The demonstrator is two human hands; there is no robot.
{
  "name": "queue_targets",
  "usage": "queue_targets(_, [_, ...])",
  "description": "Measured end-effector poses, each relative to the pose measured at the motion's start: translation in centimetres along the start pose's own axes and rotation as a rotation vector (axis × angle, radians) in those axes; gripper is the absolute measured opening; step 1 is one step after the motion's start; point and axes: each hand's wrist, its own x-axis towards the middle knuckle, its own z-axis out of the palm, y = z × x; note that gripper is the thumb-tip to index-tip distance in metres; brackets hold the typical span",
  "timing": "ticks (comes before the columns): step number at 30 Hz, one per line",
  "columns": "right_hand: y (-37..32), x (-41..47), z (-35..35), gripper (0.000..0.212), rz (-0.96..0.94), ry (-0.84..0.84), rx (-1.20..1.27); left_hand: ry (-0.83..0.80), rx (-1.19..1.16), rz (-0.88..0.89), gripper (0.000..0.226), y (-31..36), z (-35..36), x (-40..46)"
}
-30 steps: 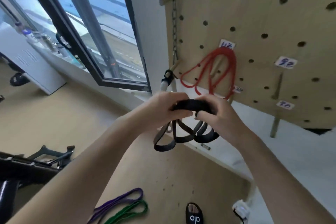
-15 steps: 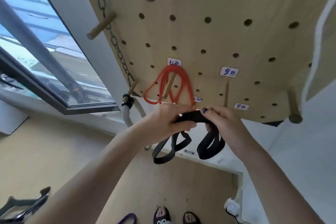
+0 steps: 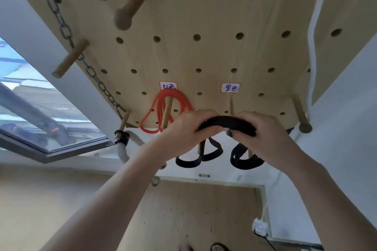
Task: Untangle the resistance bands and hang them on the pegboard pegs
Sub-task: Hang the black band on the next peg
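As both hands (image 3: 183, 130) grip, black band (image 3: 226, 123) arched crosswise, loops dangling

**Black band gathered below its peg, red band already hung**

The black resistance band (image 3: 226, 123) is a flat strap bunched into several folds, its top arching between the left hand (image 3: 183, 130) and right hand (image 3: 263, 134), which both grip it. Loops of it dangle beneath the hands, two on the left and a doubled one on the right. It sits just below the thin wooden peg (image 3: 231, 106) under the blue-lettered label. To the left, the red resistance band (image 3: 179, 100), thin and cord-like, hangs in coiled loops over another wooden peg (image 3: 167, 113) on the pale wooden pegboard (image 3: 214, 55)
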Motion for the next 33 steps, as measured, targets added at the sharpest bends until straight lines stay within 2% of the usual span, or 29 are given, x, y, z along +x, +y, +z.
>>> queue_targets(7, [0.8, 0.9, -0.8, 0.018, 0.056, 0.053, 0.109, 0.037, -0.017, -0.008, 0.008, 0.2, -0.3, 1.8])
queue_targets(11, [1.0, 0.9, -0.9, 0.016, 0.077, 0.082, 0.179, -0.002, -0.069, -0.03, 0.015, 0.2, -0.3, 2.3])
queue_targets(14, [0.9, 0.7, -1.0, 0.015, 0.075, 0.097, 0.258, -0.03, -0.068, 0.002, 0.017, 0.3, -0.5, 2.3])
queue_targets(20, [-0.1, 0.6, -2.8, 0.018, 0.071, 0.138, 0.425, 0.021, -0.181, 0.075, 0.021, 2.5, -1.7, 2.7])
queue_targets(26, [-0.4, 1.3, -4.0, 0.018, 0.089, 0.189, 0.434, 0.072, -0.198, 0.072, 0.024, 2.8, -2.1, 4.1])
queue_targets(33, [1.6, 2.3, -3.1, 0.016, 0.137, 0.189, 0.362, 0.16, -0.285, 0.004, 0.021, 0.7, 1.3, 4.8])
